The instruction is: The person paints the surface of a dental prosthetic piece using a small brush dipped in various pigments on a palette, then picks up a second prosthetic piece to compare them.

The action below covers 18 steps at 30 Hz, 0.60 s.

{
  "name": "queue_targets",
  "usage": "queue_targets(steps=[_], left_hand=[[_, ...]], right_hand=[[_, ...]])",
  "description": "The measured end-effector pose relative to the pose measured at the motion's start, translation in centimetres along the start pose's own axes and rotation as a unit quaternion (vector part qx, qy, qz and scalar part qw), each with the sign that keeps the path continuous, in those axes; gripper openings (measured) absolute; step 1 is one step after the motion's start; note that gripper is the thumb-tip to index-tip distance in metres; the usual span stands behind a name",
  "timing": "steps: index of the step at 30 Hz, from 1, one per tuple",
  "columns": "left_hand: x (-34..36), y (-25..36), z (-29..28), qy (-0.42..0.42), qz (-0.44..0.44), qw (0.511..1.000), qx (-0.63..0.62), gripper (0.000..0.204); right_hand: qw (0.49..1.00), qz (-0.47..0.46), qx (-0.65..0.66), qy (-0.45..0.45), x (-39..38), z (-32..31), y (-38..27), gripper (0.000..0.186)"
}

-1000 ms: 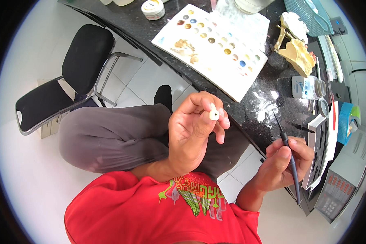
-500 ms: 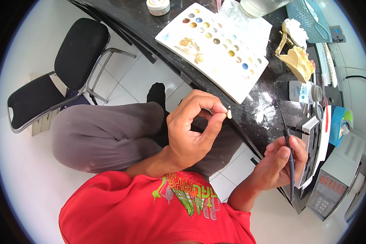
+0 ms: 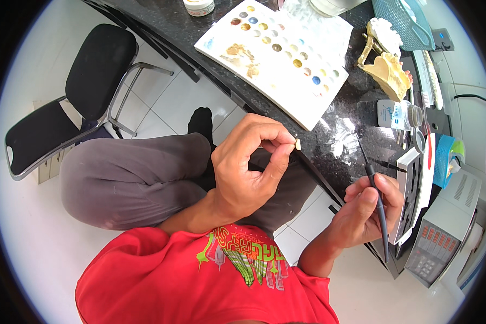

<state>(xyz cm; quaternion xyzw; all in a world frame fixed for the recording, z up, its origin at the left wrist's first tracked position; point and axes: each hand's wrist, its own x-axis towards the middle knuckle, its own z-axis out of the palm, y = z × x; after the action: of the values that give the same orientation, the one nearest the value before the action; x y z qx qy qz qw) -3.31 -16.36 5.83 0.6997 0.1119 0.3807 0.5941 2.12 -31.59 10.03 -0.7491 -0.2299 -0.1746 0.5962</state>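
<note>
My left hand (image 3: 252, 164) is closed, thumb and forefinger pinching a tiny ivory tooth crown (image 3: 298, 144) at the bench's near edge. Held pen-like in my right hand (image 3: 368, 208) is a slim black-handled brush (image 3: 377, 202). Its thin tip points away over the bench, apart from the crown. Beyond my left hand lies a white palette (image 3: 286, 105) with several wells of coloured paste and a brown smear. Past the brush tip, a capped clear bottle (image 3: 397, 114) with a pale label lies on the dark bench top.
At the far right are a yellowish dental model (image 3: 387, 75), a blue basket (image 3: 407, 27) and a white-and-black rack (image 3: 406, 202). A grey machine (image 3: 443, 229) with a display stands beyond the rack. A white jar (image 3: 198, 7) sits at the back; a black chair (image 3: 100, 73) stands left.
The whole view has shifted slightly, so things sit a little further left and up. The brush tip has swung slightly left and away. Both hands keep their grips.
</note>
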Motion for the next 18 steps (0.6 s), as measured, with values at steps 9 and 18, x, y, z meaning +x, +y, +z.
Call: queue_targets(steps=[9, 18], left_hand=[[0.9, 4.2, -4.6, -0.071, 0.017, 0.997, 0.011, 0.006], [3.8, 8.5, -11.4, -0.126, 0.036, 0.977, 0.165, 0.009]], right_hand=[[1.0, -0.003, 0.011, 0.022, -0.2, -0.7, 0.3, 0.024], [0.999, -0.029, 0.029, 0.007, 1.1, 1.2, -1.3, 0.025]])
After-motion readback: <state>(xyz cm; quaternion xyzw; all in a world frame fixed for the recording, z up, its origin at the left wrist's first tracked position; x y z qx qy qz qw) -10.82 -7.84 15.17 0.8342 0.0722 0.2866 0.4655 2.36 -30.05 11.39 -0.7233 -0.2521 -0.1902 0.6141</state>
